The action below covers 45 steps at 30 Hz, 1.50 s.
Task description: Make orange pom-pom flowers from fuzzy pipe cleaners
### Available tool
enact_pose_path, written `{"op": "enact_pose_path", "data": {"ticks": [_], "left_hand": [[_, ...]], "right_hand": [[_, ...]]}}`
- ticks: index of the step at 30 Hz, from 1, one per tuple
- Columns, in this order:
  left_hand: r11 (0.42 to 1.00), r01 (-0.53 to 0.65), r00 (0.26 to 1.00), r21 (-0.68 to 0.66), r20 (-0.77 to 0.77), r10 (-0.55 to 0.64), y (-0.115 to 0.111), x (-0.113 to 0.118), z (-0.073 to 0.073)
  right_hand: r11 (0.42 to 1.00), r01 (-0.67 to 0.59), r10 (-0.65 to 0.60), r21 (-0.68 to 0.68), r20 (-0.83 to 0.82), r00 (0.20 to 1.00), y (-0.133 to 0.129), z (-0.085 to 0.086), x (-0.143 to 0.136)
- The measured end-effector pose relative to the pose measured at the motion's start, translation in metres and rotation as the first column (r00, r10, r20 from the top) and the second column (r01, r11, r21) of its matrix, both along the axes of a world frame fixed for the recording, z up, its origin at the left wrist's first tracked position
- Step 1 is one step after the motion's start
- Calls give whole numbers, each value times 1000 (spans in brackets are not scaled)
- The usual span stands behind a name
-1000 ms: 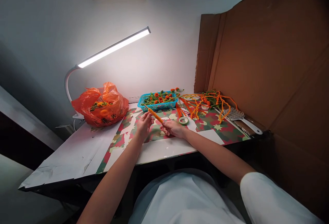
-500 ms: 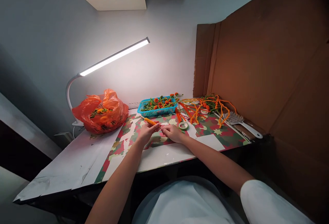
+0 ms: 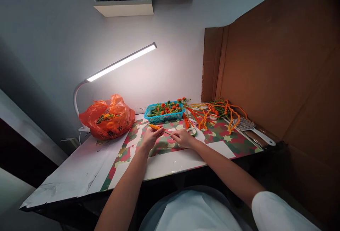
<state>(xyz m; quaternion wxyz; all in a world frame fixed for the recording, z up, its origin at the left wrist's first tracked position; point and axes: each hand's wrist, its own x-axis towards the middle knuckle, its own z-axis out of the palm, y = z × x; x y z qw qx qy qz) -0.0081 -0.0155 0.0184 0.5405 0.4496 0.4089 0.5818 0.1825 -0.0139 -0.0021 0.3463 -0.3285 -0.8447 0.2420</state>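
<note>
Both hands are over the front middle of the table. My left hand (image 3: 152,139) is closed on an orange fuzzy coil (image 3: 155,127), which looks like wound chenille stem and pokes out above the fingers. My right hand (image 3: 183,138) pinches a thin brownish stick (image 3: 167,132) at its right end. The stick spans the gap between the hands, its left end running into the coil and left fingers. How far it reaches inside the coil is hidden. Just behind my right hand lies a roll of green tape (image 3: 192,132).
A blue basket (image 3: 164,118) of orange and green flowers stands behind the hands. Left is an orange plastic bag (image 3: 111,130) under a lit lamp (image 3: 122,62). Orange stems (image 3: 203,122) and a hairbrush (image 3: 255,128) lie right, near a cardboard wall (image 3: 265,64).
My right hand has moved slightly right, away from the left, drawing the stick with it. The stick now shows between the hands and no longer sticks out past the coil's upper-left end.
</note>
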Motion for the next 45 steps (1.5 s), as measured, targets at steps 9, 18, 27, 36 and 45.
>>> {"op": "enact_pose_path", "data": {"ticks": [9, 18, 27, 36, 45], "left_hand": [[1000, 26, 1000, 2, 5, -26, 3, -2, -2], [998, -13, 998, -55, 63, 17, -2, 8, 3], [997, 45, 998, -66, 51, -42, 3, 11, -4], [988, 69, 995, -135, 75, -60, 4, 12, -8], [951, 264, 939, -163, 269, -215, 0, 3, -4]], "right_hand": [[999, 45, -46, 22, 53, 997, -9, 7, 5], [989, 138, -146, 62, 160, 976, -25, 13, 14], [988, 131, -125, -87, 67, 990, -29, 10, 21], [591, -117, -25, -798, -163, 986, -29, 20, 21], [882, 143, -206, -449, -96, 974, -25, -1, 2]]}}
